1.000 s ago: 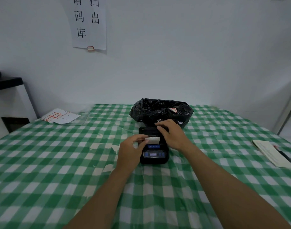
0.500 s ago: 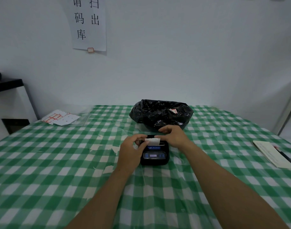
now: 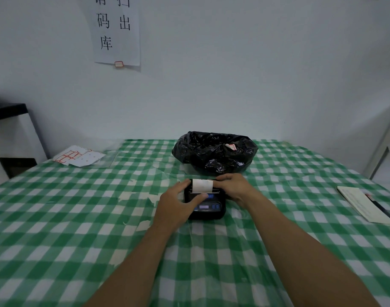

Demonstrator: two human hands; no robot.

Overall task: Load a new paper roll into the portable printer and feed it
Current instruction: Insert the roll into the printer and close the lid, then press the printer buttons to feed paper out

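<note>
A small black portable printer [image 3: 208, 207] with a lit blue display lies on the green checked tablecloth [image 3: 79, 218] at the middle of the table. Its lid is down, and a white strip of paper [image 3: 202, 185] sticks out of the slot at its far end. My left hand [image 3: 175, 204] grips the printer's left side, thumb resting on its top face. My right hand [image 3: 233, 188] holds the right side at the far end, its fingers touching the strip's right edge. The paper roll inside is hidden.
A black plastic bag [image 3: 215, 152] lining a bin stands just behind the printer. Sheets of labels [image 3: 77, 156] lie at the far left of the table. A notebook [image 3: 362, 203] with a pen [image 3: 381, 209] lies at the right edge. A dark shelf [image 3: 7, 110] stands left.
The printer's lid has come down and shut. My right hand dropped from the lid's top to the printer's right side. A longer strip of paper now shows above the slot.
</note>
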